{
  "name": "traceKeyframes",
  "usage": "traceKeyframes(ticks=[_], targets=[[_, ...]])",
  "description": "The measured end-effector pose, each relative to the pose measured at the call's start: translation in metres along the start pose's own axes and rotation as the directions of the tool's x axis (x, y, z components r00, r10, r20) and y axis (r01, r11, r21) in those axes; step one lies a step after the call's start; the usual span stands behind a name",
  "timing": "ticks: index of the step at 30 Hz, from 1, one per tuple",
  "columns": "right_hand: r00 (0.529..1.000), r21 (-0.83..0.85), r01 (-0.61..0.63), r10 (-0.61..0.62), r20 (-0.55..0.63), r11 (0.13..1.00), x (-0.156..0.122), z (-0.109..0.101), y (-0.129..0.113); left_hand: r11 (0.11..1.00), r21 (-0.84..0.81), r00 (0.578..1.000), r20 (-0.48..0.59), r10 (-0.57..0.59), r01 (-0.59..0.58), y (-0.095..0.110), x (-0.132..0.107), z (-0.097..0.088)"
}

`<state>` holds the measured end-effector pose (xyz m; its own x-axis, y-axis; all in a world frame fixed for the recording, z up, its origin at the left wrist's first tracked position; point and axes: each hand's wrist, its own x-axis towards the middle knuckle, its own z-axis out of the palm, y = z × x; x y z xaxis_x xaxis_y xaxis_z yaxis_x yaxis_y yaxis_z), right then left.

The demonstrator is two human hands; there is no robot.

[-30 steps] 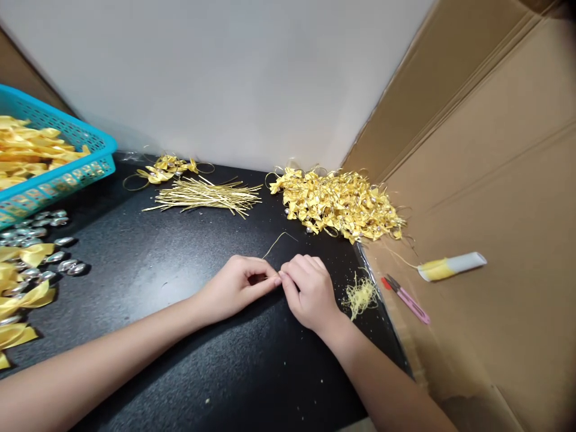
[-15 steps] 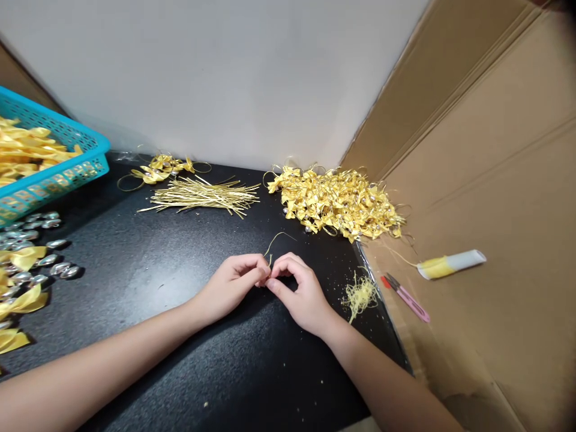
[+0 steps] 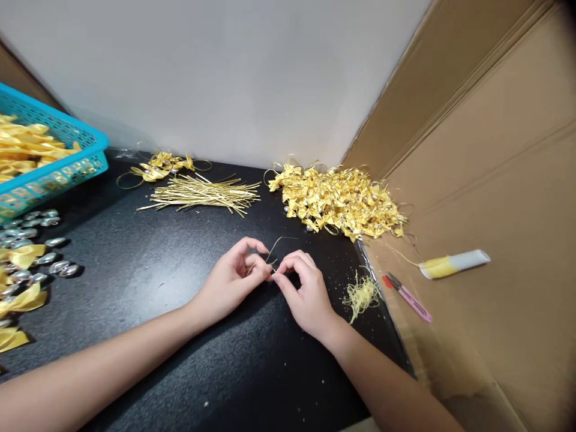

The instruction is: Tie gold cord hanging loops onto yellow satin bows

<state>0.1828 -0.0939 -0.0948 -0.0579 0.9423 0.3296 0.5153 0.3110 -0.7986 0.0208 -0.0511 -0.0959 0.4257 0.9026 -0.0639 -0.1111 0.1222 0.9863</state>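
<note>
A thin yellow thread (image 3: 275,245) is pinched between my two hands above the black table. My left hand (image 3: 238,270) holds it with thumb and fingertips, the index finger raised a little. My right hand (image 3: 306,291) pinches it close beside the left fingertips. One loose end curves up and away beyond the fingers. A short gold end also shows between the hands, and the rest is hidden by the fingers. Beyond them lies a bundle of gold cords (image 3: 204,195). A pile of yellow bows with gold loops (image 3: 342,201) is at the back right.
A blue basket (image 3: 92,141) of yellow bows stands at the left, with silver beads (image 3: 58,267) and loose bows (image 3: 27,297) before it. Several looped bows (image 3: 164,165) lie behind. Thread scraps (image 3: 361,295), pink snips (image 3: 411,300) and a thread spool (image 3: 454,264) are at right.
My left index finger has lifted away from the thumb, and the fingertips of both hands have drawn slightly apart. The thread's loose end has shifted a little.
</note>
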Motion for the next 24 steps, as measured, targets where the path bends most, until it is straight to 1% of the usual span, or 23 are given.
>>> traceKeyframes(ticks=[3,7,10,13,18,21,24], targets=[[1.000,-0.016,0.000,0.000,-0.006,1.000,0.0002,-0.0012,0.0003,0.998,0.055,1.000,0.003,0.017,-0.017,0.0009,-0.0016,0.0009],[1.000,-0.050,0.023,-0.023,-0.011,0.999,-0.0002,-0.0031,0.0008,0.990,0.138,1.000,0.025,-0.013,0.009,0.0009,-0.0015,0.0005],[1.000,-0.077,0.027,-0.028,-0.015,0.997,0.0000,-0.0045,0.0011,0.979,0.205,0.999,0.037,-0.009,0.002,0.0003,-0.0007,-0.0007],[0.999,-0.090,0.024,-0.026,-0.024,0.996,0.0007,-0.0061,0.0011,0.960,0.278,0.999,0.034,0.020,-0.029,0.0005,-0.0005,-0.0016],[0.999,-0.088,0.016,-0.019,-0.033,0.996,0.0009,-0.0073,0.0013,0.909,0.402,0.993,0.071,0.091,-0.112,0.0018,-0.0030,-0.0015],[0.999,-0.085,0.011,-0.014,-0.032,0.996,0.0009,-0.0071,0.0019,0.903,0.418,0.994,0.070,0.081,-0.103,0.0024,-0.0040,-0.0017],[1.000,-0.085,0.006,-0.008,-0.024,0.996,0.0014,-0.0069,0.0024,0.925,0.371,0.996,0.074,0.054,-0.078,0.0037,-0.0033,-0.0021]])
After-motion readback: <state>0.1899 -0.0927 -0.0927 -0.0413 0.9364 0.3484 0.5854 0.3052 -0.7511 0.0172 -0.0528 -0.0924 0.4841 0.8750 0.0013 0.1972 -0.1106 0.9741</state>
